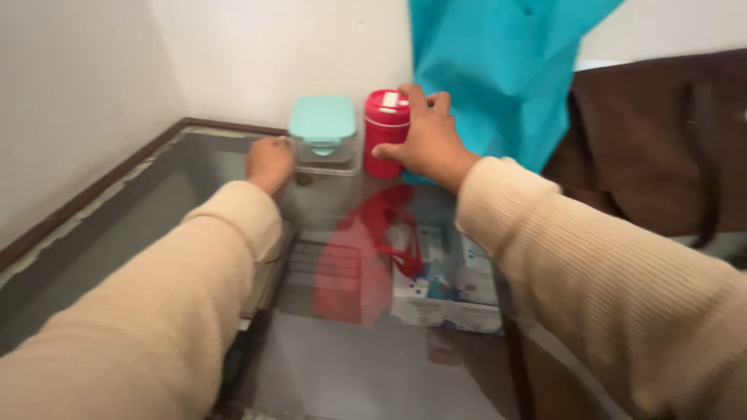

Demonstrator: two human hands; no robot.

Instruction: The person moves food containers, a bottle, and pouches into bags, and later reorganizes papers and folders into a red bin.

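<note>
A red cylindrical canister (384,132) with a red lid stands at the back of a glass-topped table (156,202). My right hand (424,141) is wrapped around its right side. Just to its left sits a clear plastic container (325,152) with a mint-green lid (322,120). My left hand (269,163) rests against the container's left side with curled fingers; whether it grips the container is unclear. Both arms wear beige ribbed sleeves.
A teal cloth (498,70) hangs behind the canister. A dark brown bag (661,148) sits at the right. Under the glass lie a red bag (358,257) and white boxes (443,288). White walls close the corner at the back left.
</note>
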